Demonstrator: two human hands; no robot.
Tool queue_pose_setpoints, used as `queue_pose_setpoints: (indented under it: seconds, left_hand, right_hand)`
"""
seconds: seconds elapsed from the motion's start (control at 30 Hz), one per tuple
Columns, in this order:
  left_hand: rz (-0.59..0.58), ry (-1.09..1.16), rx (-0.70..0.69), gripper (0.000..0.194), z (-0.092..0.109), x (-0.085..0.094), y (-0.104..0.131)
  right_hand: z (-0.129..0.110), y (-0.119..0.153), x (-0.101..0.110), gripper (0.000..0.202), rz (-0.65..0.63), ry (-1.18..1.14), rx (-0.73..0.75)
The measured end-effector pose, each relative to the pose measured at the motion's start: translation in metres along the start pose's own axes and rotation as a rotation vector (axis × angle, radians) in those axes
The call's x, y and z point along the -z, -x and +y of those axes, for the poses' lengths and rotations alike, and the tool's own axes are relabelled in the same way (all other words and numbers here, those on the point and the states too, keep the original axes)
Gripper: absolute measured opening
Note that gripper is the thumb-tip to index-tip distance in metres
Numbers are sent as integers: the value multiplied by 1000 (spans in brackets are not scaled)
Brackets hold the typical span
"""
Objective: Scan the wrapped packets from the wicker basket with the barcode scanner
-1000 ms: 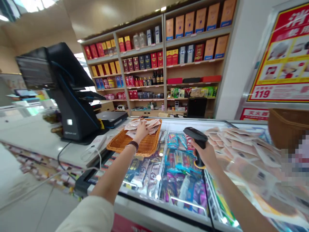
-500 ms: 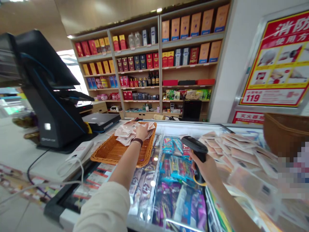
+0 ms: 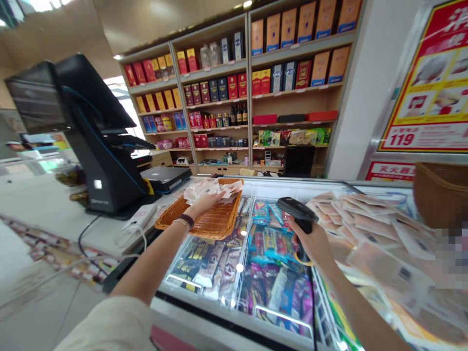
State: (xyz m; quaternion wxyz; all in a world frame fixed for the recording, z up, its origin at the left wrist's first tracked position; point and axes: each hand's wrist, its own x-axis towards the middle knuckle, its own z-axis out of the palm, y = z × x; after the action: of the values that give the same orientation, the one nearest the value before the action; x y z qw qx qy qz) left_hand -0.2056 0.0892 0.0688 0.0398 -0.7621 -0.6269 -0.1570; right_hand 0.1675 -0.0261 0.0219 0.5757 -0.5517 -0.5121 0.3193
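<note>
My left hand (image 3: pixel 207 203), with a dark beaded bracelet on its wrist, reaches over an orange wicker basket (image 3: pixel 215 225). Its fingers stretch across clear flat packets (image 3: pixel 200 189) heaped at the basket's far side. They touch the packets, but the fingers' undersides are hidden. My right hand (image 3: pixel 310 240) is closed round the handle of a black barcode scanner (image 3: pixel 298 208), held over the glass-topped freezer. The scanner's head points left and away from me, and its cable hangs down.
Under the glass, wire dividers (image 3: pixel 245 253) separate colourful ice-cream wrappers (image 3: pixel 270 243). Many flat packets (image 3: pixel 369 224) are piled on the right, beside a brown basket (image 3: pixel 440 195). A till screen (image 3: pixel 106 146) and a flat grey device (image 3: pixel 166 176) stand left. Boxed goods fill shelves behind.
The view has shifted, so the counter and shelves sit further right. My left hand has drawn slightly left and back across the packets. My right hand still holds the scanner.
</note>
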Motion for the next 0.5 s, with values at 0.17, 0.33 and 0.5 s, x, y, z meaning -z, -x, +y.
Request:
queue_pose_setpoints:
  seconds: [0.17,0.33,0.5]
  left_hand:
    - [-250,206,-113,56,-20,9,40]
    - [32,211,58,51,-22,8,46]
    - [153,79,608,67,-26,-5,33]
  right_hand:
    - [-7,3,1,43,-13,-18,-11]
    - [-11,5,2,45,-23,-3,-26]
    - [-8,3,6,47,10,13,-13]
